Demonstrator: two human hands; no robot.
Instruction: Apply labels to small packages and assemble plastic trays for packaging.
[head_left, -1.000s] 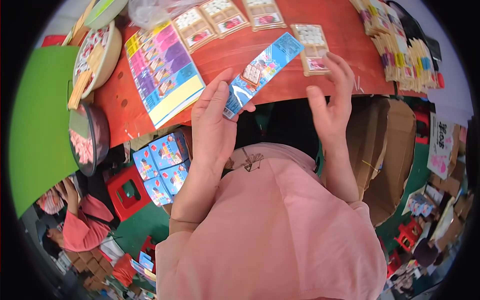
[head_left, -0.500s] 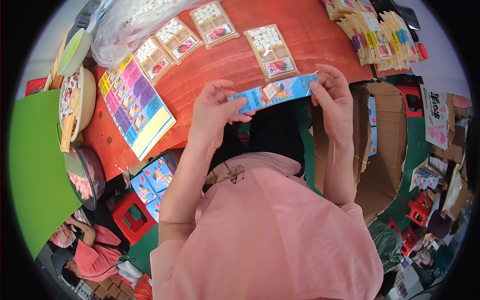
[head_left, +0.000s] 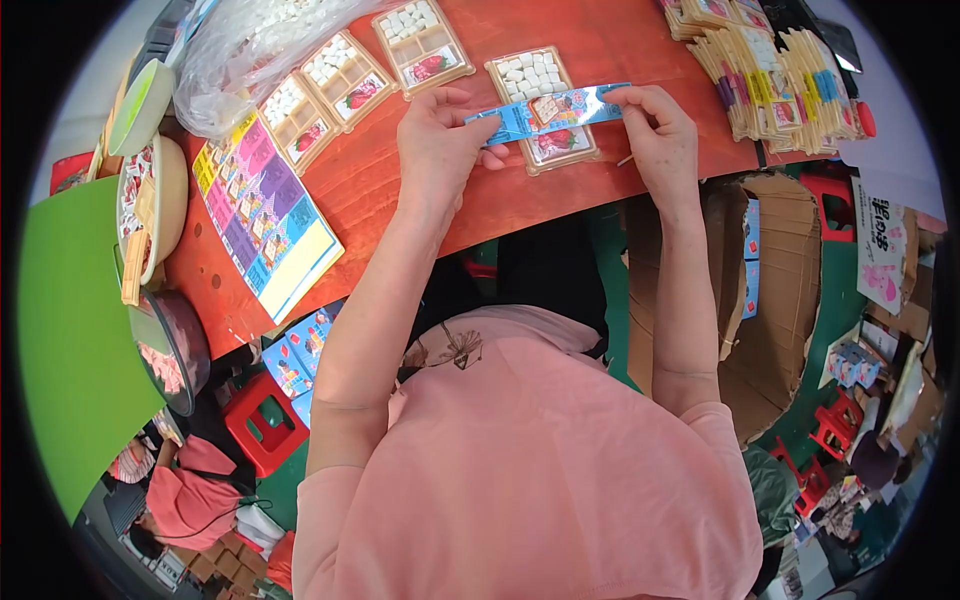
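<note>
A blue printed paper strip (head_left: 590, 103) is stretched between my two hands, across the middle of a clear plastic tray (head_left: 530, 62). My left hand (head_left: 432, 145) pinches the strip's left end between thumb and fingers. At the other end, my right hand (head_left: 662, 140) grips it with thumb and forefinger. White cubes (head_left: 532, 76) fill the tray's far part, and a card with a red strawberry picture (head_left: 557, 145) lies in its near part. The strip hides the tray's middle compartments. A thin pale stick-like thing (head_left: 626, 160) shows beside my right hand.
More trays (head_left: 422, 45) with white cubes stand at the far left, by a clear plastic bag (head_left: 225, 85). A printed strip sheet (head_left: 265, 215) lies left. Stacked finished-looking packs (head_left: 750, 85) sit far right; a cardboard box (head_left: 775, 300) stands below the table's right edge.
Both hands have moved away from me with the blue strip. It was before the tray's near edge and now lies over the tray's middle.
</note>
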